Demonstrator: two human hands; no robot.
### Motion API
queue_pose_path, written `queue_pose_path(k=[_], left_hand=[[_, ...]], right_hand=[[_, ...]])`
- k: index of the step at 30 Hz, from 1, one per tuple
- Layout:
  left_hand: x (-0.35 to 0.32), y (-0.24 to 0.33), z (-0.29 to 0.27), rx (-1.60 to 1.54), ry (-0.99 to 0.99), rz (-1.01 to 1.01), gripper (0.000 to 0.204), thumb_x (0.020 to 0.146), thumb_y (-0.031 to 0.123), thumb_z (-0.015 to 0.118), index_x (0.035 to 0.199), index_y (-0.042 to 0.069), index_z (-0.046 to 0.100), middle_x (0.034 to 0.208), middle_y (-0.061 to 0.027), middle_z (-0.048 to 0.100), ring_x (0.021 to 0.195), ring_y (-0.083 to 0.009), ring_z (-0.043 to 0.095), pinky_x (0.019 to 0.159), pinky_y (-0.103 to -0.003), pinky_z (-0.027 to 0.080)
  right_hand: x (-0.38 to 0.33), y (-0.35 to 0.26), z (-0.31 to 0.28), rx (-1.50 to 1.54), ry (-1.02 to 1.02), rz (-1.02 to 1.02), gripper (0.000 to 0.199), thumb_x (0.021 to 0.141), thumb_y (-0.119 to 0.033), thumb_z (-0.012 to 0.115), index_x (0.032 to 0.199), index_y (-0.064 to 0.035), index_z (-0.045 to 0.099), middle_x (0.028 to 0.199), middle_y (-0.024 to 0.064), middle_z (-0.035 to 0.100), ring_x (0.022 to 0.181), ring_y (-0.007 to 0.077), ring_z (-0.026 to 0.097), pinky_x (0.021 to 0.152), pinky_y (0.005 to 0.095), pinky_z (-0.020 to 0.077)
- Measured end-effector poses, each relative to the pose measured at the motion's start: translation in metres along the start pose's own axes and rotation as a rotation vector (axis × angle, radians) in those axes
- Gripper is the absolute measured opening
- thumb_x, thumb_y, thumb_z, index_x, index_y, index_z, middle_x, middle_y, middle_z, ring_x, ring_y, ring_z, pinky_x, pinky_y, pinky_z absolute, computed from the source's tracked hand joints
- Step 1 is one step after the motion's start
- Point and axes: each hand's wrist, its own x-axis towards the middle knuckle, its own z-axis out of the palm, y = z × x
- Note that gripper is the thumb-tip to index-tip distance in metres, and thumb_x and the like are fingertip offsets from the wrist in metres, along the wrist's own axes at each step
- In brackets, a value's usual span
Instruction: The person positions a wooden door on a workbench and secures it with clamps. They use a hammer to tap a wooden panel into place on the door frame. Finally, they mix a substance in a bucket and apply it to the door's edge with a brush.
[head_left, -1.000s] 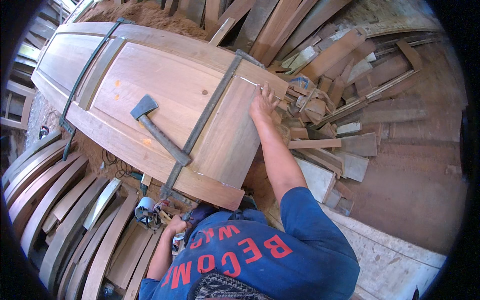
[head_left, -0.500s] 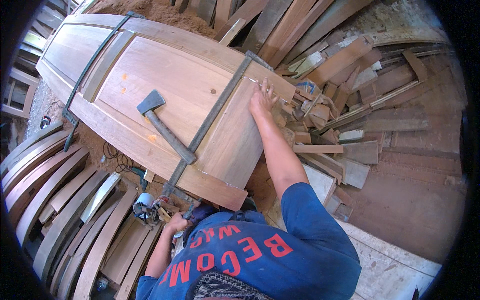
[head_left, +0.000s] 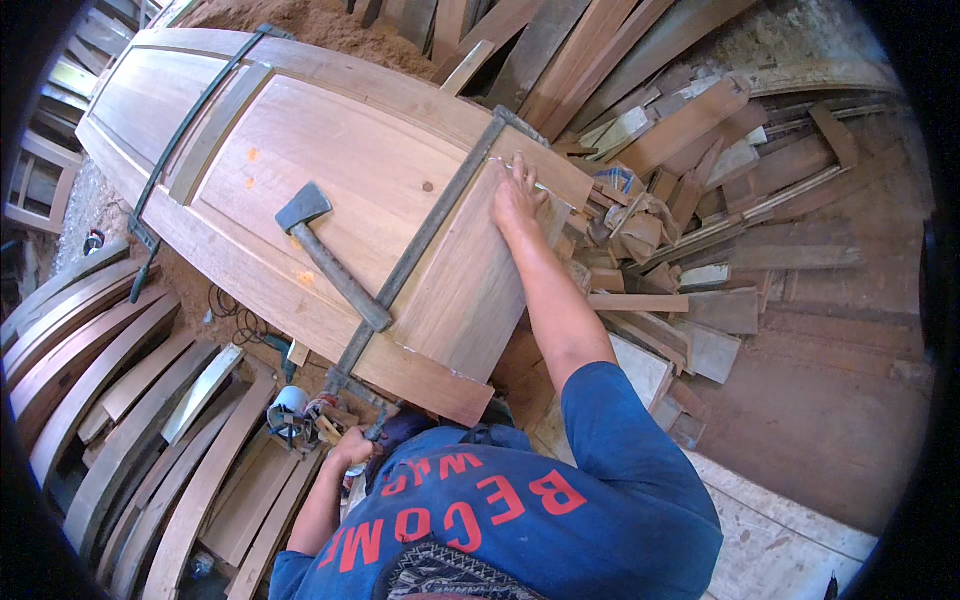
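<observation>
A wooden panelled door lies flat in front of me, with two metal bar clamps across it. My left hand is closed round the handle end of the nearer bar clamp, just below the door's near edge. My right hand rests on the door's end rail at the far right corner, fingers spread and touching the wood beside the clamp bar. A hatchet with a worn handle lies on the door, its handle end against the nearer clamp. The second bar clamp spans the door farther left.
Curved wooden pieces stand in a row at lower left. A white cup-like container and a coiled cable are near the door's edge. Offcuts and scrap wood pile up at the right. Long boards lean beyond the door.
My right hand has shifted slightly left along the end rail. My left hand stays at the clamp handle; the door and hatchet have not visibly moved.
</observation>
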Motion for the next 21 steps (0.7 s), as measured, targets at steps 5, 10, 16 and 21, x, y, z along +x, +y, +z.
queue_pose_path(k=[5, 10, 16, 21], left_hand=[[0.001, 0.007, -0.001, 0.006, -0.017, -0.042, 0.047, 0.067, 0.022, 0.075, 0.112, 0.008, 0.074, 0.088, -0.0085, 0.072, 0.073, -0.0177, 0.065, 0.065, -0.032, 0.051], [0.019, -0.02, 0.011, -0.056, -0.022, 0.014, 0.045, 0.068, 0.019, 0.073, 0.112, 0.008, 0.073, 0.087, -0.0077, 0.072, 0.072, -0.0171, 0.065, 0.065, -0.031, 0.051], [0.023, -0.027, 0.01, -0.088, -0.014, 0.079, 0.043, 0.068, 0.016, 0.072, 0.11, 0.007, 0.074, 0.087, -0.0075, 0.072, 0.071, -0.0171, 0.065, 0.067, -0.031, 0.052], [0.007, -0.001, 0.002, -0.022, -0.015, 0.006, 0.044, 0.068, 0.016, 0.072, 0.111, 0.007, 0.074, 0.086, -0.0076, 0.072, 0.072, -0.0167, 0.065, 0.066, -0.031, 0.052]], right_hand=[[-0.003, 0.007, -0.009, 0.114, 0.025, -0.031, 0.061, 0.087, -0.002, 0.056, 0.143, -0.0273, 0.054, 0.163, 0.0102, 0.021, 0.148, 0.0388, 0.023, 0.11, 0.0717, 0.0259], [-0.036, 0.074, -0.014, 0.198, 0.212, 0.035, 0.061, 0.082, -0.002, 0.061, 0.136, -0.0293, 0.06, 0.162, 0.0122, 0.023, 0.146, 0.0396, 0.025, 0.114, 0.0638, 0.0274], [-0.075, 0.125, -0.02, 0.107, 0.237, 0.241, 0.062, 0.08, -0.002, 0.063, 0.137, -0.0257, 0.059, 0.161, 0.0126, 0.024, 0.147, 0.0383, 0.023, 0.114, 0.0677, 0.0238], [-0.065, 0.132, -0.005, 0.021, 0.265, 0.212, 0.058, 0.081, -0.003, 0.062, 0.136, -0.0211, 0.06, 0.161, 0.01, 0.024, 0.148, 0.036, 0.022, 0.113, 0.0705, 0.0214]])
